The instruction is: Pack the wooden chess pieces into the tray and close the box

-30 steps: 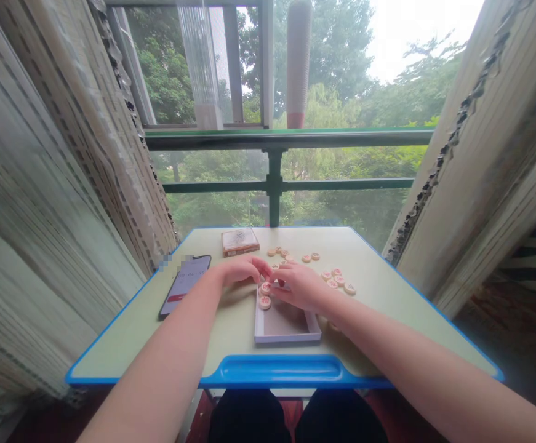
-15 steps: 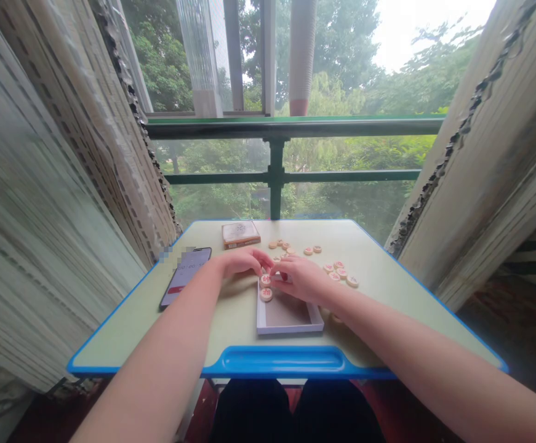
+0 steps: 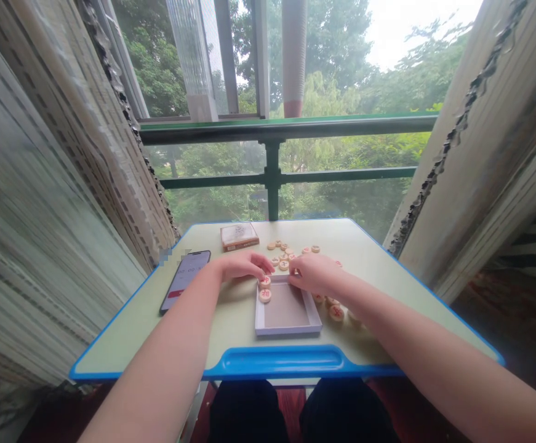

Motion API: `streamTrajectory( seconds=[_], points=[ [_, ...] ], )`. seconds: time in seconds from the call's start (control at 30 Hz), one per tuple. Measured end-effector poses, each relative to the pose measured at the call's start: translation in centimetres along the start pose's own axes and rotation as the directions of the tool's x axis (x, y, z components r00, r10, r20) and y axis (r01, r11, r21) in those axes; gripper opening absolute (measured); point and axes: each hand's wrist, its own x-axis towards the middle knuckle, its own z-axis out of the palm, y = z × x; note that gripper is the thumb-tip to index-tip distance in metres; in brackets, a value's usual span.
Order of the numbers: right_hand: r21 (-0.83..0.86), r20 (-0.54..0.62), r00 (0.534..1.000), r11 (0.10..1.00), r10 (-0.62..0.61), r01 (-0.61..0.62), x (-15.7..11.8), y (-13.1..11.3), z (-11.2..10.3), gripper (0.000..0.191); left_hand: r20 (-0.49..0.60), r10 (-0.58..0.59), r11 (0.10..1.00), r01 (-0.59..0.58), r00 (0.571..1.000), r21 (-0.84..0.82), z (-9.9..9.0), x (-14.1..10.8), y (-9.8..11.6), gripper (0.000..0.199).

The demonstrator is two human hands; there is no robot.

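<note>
My left hand (image 3: 248, 266) hovers at the far left corner of the shallow white box (image 3: 287, 330), its fingers apart and its thumb tip at a round Chinese chess piece (image 3: 264, 282) with red writing. A second red-marked chess piece (image 3: 265, 296) lies just nearer, along the box's left wall. Over the far right part of the box is my right hand (image 3: 312, 274), its fingers curled down and pressed together. Whatever they hold, if anything, is hidden. Several loose pieces (image 3: 284, 265) lie on the table just beyond the box, between both hands.
More chess pieces (image 3: 336, 312) lie right of the box, partly under my right forearm. A phone (image 3: 184, 283) lies at the left, and a closed flat box (image 3: 239, 236) stands at the back. The table (image 3: 124, 344) has a blue rim and a front groove; a railing stands behind.
My right hand has moved right, away from my left hand and the corner pieces. The left hand stays at the corner with its fingers a little farther apart. The view has shifted slightly.
</note>
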Motion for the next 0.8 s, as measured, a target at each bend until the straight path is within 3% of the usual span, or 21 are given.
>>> streamTrajectory(
  seconds=[0.33,0.8],
  points=[
    [0.0,0.003,1.0,1.0,0.008,-0.008,-0.02,0.15,0.02,0.021,-0.042,0.0,1.0,-0.001,0.999,-0.02,-0.11,0.02,0.03,0.025],
    [-0.001,0.049,0.998,0.999,0.036,-0.036,-0.42,-0.14,-0.72,0.021,-0.006,-0.001,1.0,0.001,1.0,0.014,-0.36,0.25,-0.42,0.028]
  ],
)
